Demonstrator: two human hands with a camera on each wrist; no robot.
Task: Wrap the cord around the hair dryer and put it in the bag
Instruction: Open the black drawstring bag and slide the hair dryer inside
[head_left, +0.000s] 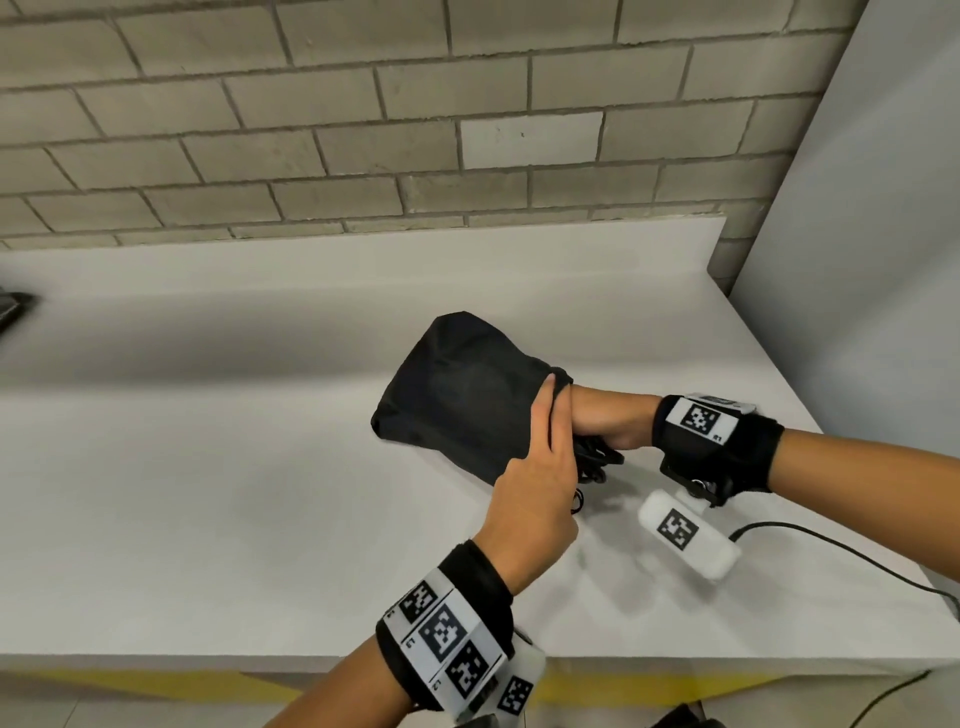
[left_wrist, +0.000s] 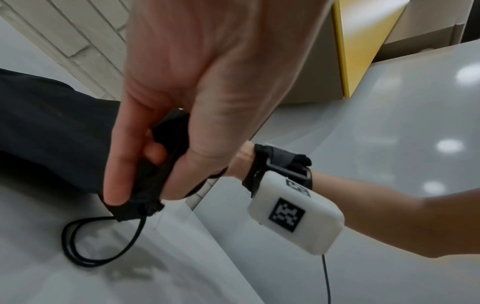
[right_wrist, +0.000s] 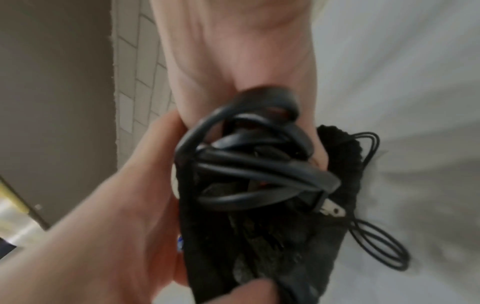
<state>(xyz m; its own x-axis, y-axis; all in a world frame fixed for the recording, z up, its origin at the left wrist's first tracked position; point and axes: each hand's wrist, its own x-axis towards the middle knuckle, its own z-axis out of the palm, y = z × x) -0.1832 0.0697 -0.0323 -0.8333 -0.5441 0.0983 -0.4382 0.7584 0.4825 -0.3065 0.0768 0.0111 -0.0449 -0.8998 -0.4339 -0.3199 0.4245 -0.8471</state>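
Black drawstring bag (head_left: 457, 395) on white table (head_left: 208, 467), mouth pinched by left hand (head_left: 535, 499); right hand (head_left: 602, 421) plunged inside, fingers hidden, grip unclear. Coiled cord (right_wrist: 249, 164) at opening; hair dryer itself unseen.

One bag (head_left: 457, 395), one coiled cord (right_wrist: 249, 164), two hands, two wrist cameras.

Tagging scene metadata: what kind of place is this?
Probably a lab or workshop data-collection bench, not a home. Cues: a bare white table set against a painted brick wall, yellow floor marking below the table edge, and marker-tagged wrist cameras on both hands.
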